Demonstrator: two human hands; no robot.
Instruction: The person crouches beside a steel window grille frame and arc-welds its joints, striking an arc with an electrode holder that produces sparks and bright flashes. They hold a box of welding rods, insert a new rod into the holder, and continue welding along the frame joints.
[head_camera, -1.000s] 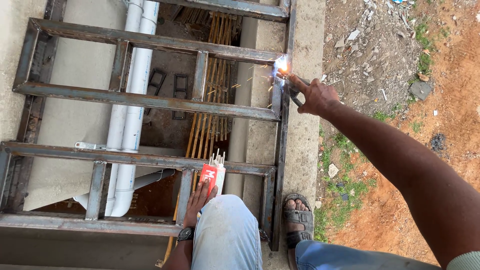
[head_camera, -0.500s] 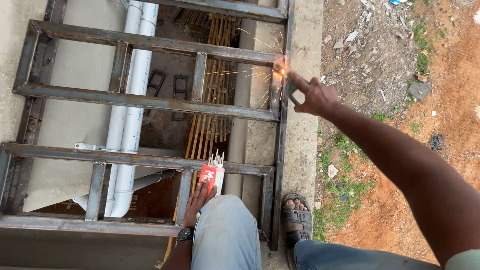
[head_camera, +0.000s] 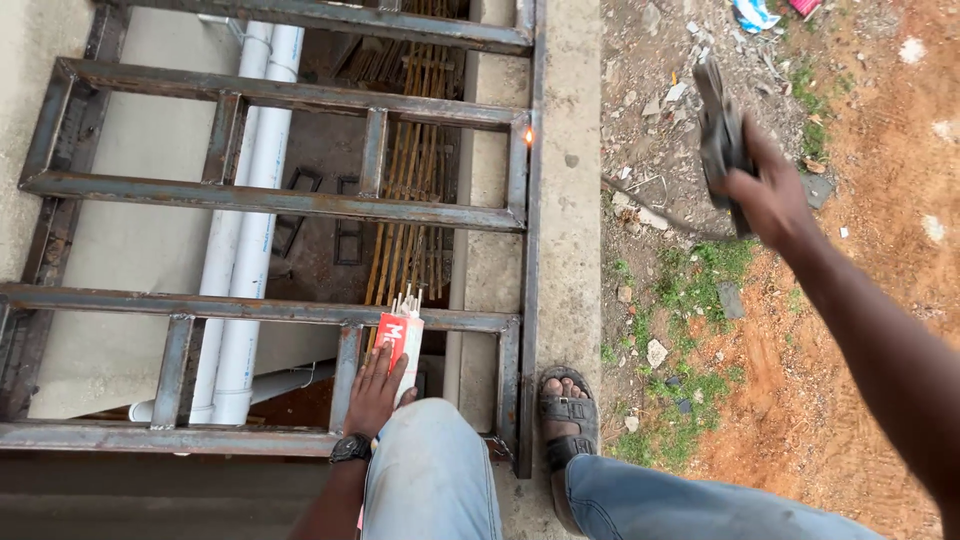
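My right hand (head_camera: 765, 190) is raised over the dirt ground to the right, gripping a dark welding electrode holder (head_camera: 718, 130) with a cable trailing down. A small glowing weld spot (head_camera: 528, 137) shows on the rusty steel frame (head_camera: 300, 200) at its right upright. My left hand (head_camera: 378, 390) rests low on the frame beside my knee, holding a red and white box of welding rods (head_camera: 402, 335) with rod tips sticking out of its top.
White plastic pipes (head_camera: 245, 250) and a bundle of thin yellowish rods (head_camera: 410, 240) lie in the pit under the frame. A concrete kerb (head_camera: 570, 250) borders it. My sandalled foot (head_camera: 567, 415) stands on the kerb; red soil, stones and grass lie to the right.
My right hand has pulled the electrode holder away from the frame joint, up and to the right. The bright arc and sparks have stopped, leaving a small glow. The left hand stays put.
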